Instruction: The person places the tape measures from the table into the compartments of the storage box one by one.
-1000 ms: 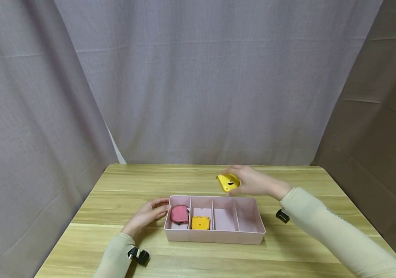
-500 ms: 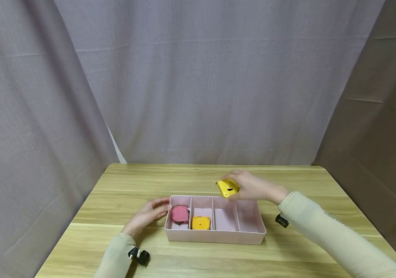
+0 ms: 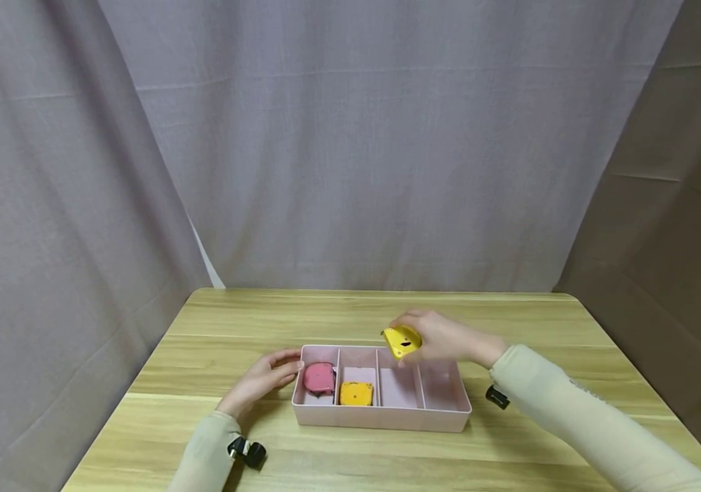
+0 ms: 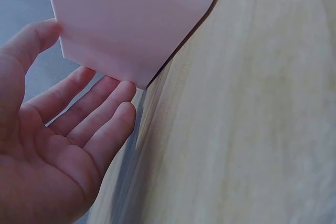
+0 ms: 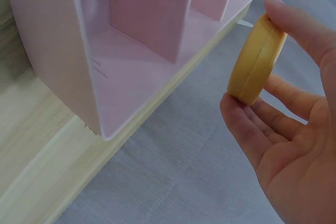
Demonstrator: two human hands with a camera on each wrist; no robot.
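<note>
A: What is the right hand holding?

B: A small yellow plastic tape measure. Its fingers pinch it over the pink plastic box with four slots, above the third slot from the left.

A: And the left hand?

B: At 9 o'clock of the box, its fingers straight and loose, touching the wall. A pink tape measure and an orange one lie inside, on the wooden counter.
</note>
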